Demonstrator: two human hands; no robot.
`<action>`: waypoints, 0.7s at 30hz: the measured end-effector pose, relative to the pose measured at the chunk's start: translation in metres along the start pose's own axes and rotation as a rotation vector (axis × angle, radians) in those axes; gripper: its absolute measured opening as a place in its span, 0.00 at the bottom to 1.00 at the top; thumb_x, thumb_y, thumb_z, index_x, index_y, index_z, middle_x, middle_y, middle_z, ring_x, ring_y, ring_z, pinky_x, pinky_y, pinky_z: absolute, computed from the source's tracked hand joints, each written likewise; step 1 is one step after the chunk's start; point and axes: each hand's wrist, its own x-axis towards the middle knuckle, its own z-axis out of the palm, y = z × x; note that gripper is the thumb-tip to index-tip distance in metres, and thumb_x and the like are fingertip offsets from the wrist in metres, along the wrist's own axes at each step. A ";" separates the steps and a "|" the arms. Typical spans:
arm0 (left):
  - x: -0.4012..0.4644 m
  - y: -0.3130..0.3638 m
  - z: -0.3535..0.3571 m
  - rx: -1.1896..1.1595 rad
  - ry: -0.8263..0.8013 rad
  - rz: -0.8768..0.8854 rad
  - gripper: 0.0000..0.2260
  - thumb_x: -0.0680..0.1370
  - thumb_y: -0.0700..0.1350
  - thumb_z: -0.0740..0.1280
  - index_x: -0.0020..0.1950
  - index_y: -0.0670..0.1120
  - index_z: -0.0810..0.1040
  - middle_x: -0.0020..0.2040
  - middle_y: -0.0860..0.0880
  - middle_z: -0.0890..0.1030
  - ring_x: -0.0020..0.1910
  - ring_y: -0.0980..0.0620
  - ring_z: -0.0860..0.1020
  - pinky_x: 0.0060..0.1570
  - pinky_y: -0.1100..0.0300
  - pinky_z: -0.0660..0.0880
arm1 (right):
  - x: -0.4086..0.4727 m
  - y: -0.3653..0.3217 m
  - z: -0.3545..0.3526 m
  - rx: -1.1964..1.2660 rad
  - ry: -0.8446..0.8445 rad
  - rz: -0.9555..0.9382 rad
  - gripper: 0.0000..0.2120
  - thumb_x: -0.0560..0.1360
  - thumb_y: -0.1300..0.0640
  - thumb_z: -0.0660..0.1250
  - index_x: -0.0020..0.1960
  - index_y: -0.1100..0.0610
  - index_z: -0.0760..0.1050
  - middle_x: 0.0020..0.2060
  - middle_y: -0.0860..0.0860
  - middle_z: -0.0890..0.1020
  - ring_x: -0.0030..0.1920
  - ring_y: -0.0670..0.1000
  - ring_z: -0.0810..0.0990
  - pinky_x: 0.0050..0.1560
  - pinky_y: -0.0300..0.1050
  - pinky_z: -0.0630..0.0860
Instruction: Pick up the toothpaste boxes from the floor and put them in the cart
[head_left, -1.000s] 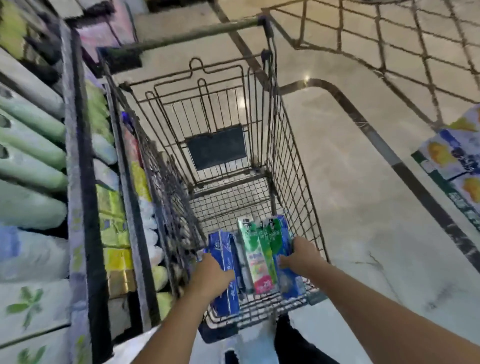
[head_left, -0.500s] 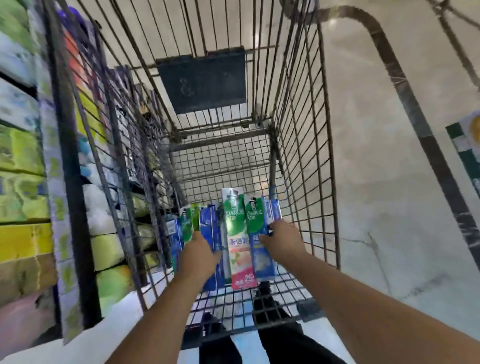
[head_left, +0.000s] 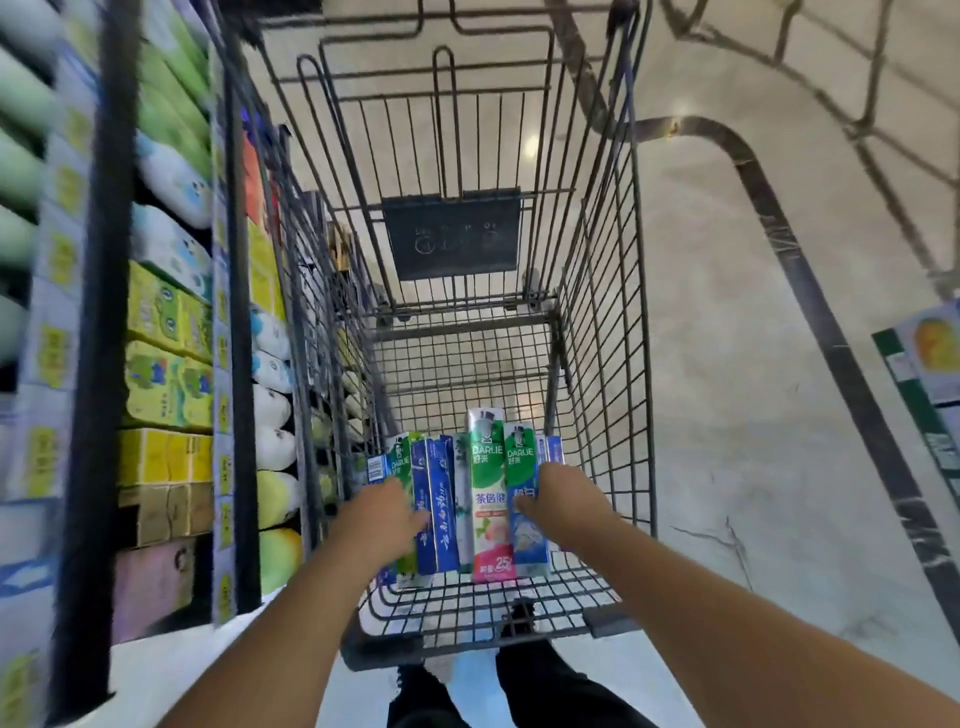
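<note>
1. Clearly, the long, thin cardboard toothpaste boxes (head_left: 485, 493), in green, white and blue print, lie side by side as a flat bundle on the wire floor of the grey metal shopping cart (head_left: 605, 332), at its near end.
2. They look light and stiff along their length, yet hollow card dents under a hard squeeze, and glossy faces may slide against each other.
3. Judged from that, the safest hold is across the bundle's two outer long sides, pressing inward so the row stays together.
4. The left hand (head_left: 382, 519) rests on the blue and green boxes at the bundle's left, fingers fairly straight rather than wrapped round.
5. The right hand (head_left: 563, 504) lies on the blue box at the bundle's right edge; whether its fingers curl round it I cannot tell.
6. Beyond the left hand stands a shelf (head_left: 166, 332) of coloured packs; beyond the right hand, pale marble floor (head_left: 753, 415).
</note>
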 end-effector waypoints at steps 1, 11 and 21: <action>-0.010 0.000 -0.011 -0.010 -0.027 0.018 0.21 0.81 0.56 0.63 0.64 0.41 0.70 0.46 0.49 0.75 0.43 0.51 0.74 0.43 0.57 0.73 | -0.011 -0.005 -0.008 -0.011 -0.003 -0.018 0.09 0.78 0.50 0.68 0.49 0.56 0.76 0.41 0.50 0.80 0.40 0.49 0.80 0.45 0.47 0.82; -0.144 -0.026 -0.076 -0.214 0.012 0.061 0.30 0.78 0.65 0.61 0.72 0.45 0.67 0.66 0.45 0.75 0.60 0.48 0.75 0.52 0.57 0.70 | -0.096 -0.064 -0.058 -0.073 -0.095 -0.347 0.39 0.72 0.37 0.68 0.75 0.56 0.63 0.69 0.57 0.74 0.64 0.56 0.76 0.67 0.55 0.72; -0.234 -0.066 -0.069 -0.199 0.073 -0.003 0.39 0.78 0.69 0.56 0.80 0.45 0.56 0.74 0.42 0.67 0.73 0.44 0.66 0.70 0.49 0.65 | -0.176 -0.097 -0.068 -0.529 0.069 -0.629 0.50 0.68 0.24 0.54 0.80 0.55 0.52 0.79 0.56 0.57 0.77 0.58 0.57 0.76 0.57 0.56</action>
